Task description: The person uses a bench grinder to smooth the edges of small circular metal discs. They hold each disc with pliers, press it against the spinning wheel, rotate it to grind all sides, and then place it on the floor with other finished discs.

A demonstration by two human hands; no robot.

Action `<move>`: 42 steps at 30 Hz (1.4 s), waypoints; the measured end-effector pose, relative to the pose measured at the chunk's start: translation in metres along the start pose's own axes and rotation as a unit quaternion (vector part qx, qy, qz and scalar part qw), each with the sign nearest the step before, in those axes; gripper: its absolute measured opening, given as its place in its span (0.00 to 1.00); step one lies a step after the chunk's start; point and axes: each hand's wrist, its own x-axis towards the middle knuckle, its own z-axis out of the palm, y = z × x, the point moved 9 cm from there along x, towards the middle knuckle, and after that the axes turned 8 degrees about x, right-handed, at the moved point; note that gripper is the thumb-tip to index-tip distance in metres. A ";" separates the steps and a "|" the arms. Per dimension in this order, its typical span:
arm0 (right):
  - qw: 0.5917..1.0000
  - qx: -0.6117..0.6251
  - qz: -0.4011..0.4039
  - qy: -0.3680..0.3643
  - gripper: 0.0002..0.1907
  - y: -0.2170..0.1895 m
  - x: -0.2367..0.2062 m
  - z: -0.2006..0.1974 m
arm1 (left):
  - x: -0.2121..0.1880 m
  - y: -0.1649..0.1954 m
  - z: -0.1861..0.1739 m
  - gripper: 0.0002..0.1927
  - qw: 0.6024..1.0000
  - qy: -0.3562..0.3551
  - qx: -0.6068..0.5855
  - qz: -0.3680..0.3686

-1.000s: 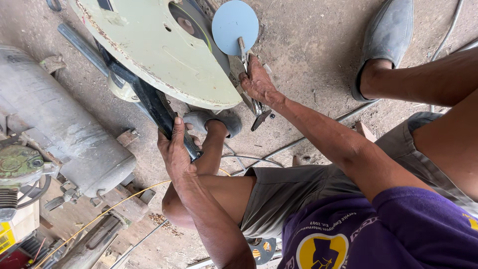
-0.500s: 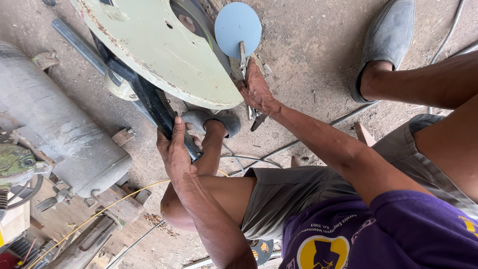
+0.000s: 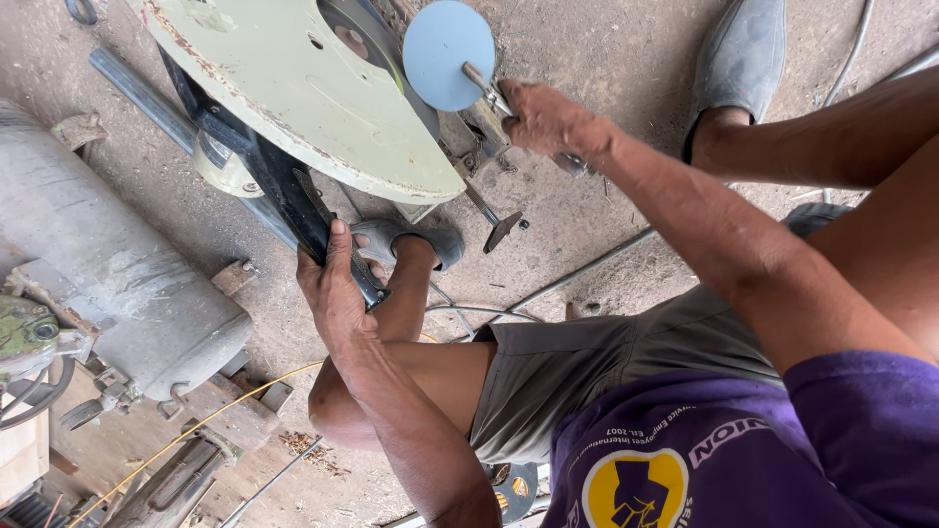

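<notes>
tank: grey cylinder (image 3: 93, 274) left of both hands | left hand (image 3: 337, 284): clenched round black handle (image 3: 293, 200) of chop saw, under pale green guard (image 3: 293, 93) | right hand (image 3: 548, 122): grasping metal tool (image 3: 484, 86) at round blue disc (image 3: 448, 54), up and right of left hand | progress: judged mid-job; disc not yet freed, saw handle held fast

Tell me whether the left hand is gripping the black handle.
Yes, the left hand is wrapped around the black handle of the cut-off saw.

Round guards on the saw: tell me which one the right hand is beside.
The small blue disc. The right hand grips a tool just beside it; the large pale-green guard lies further left.
</notes>
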 end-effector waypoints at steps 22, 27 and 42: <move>0.911 0.329 0.001 0.247 0.25 0.002 -0.004 0.072 | -0.003 0.000 0.000 0.20 1.000 0.009 0.006 -0.003; 0.902 0.285 -0.047 0.320 0.30 -0.003 -0.001 0.109 | -0.002 0.001 0.002 0.20 1.000 -0.005 -0.015 0.001; 0.948 0.203 0.115 0.215 0.28 -0.003 -0.040 0.107 | -0.006 0.005 0.003 0.18 1.000 -0.006 -0.009 -0.004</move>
